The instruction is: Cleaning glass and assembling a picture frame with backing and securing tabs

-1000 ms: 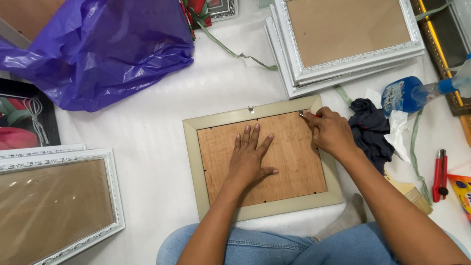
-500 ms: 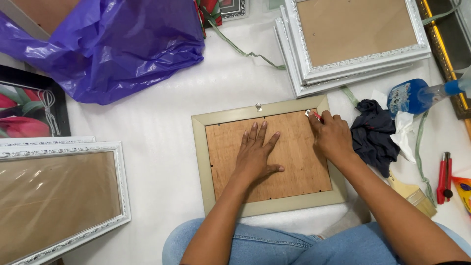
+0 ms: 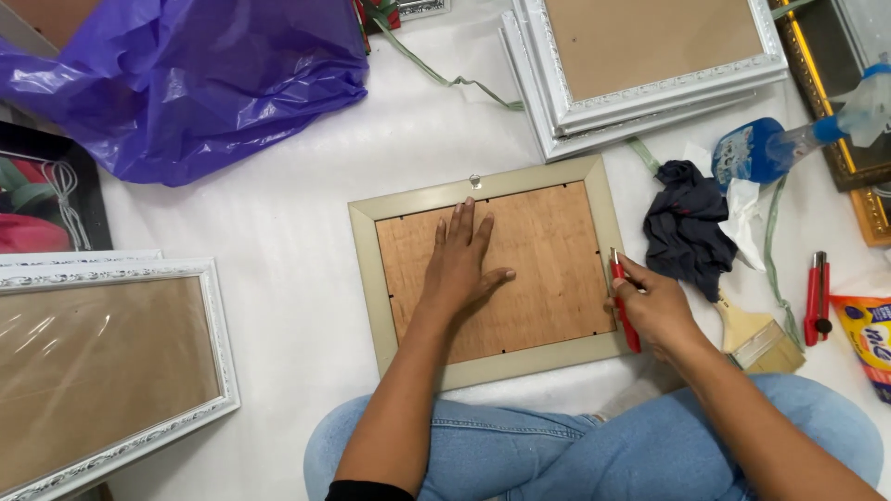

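- Lying face down on a white sheet point(image 3: 278, 241) spread over the floor is a beige picture frame point(image 3: 483, 195), its brown backing board point(image 3: 548, 269) upward, directly ahead of the seated person's denim-clad knees.
- Left hand point(image 3: 461, 269): fingers spread, palm pressed flat on the backing board, left of its centre.
- Right hand point(image 3: 657, 308): closed around a red utility knife point(image 3: 622, 301), whose tip meets the board's right edge where it joins the frame.
- Just right of the frame: a dark crumpled cloth point(image 3: 685, 232), a blue spray bottle point(image 3: 756, 150), a flat paintbrush point(image 3: 756, 332) and a second red cutter point(image 3: 817, 297), all resting on the sheet.
- Upper right: a stack of white ornate frames point(image 3: 650, 93), backs up; a gilt frame point(image 3: 835, 102) lies beside them at the picture's edge.
- Left side: another white ornate frame point(image 3: 218, 371), wrapped in clear film, well apart from the work.
- Upper left: a crumpled purple plastic bag point(image 3: 186, 83).
- Surface is cluttered at its margins; the room beyond cannot be seen.
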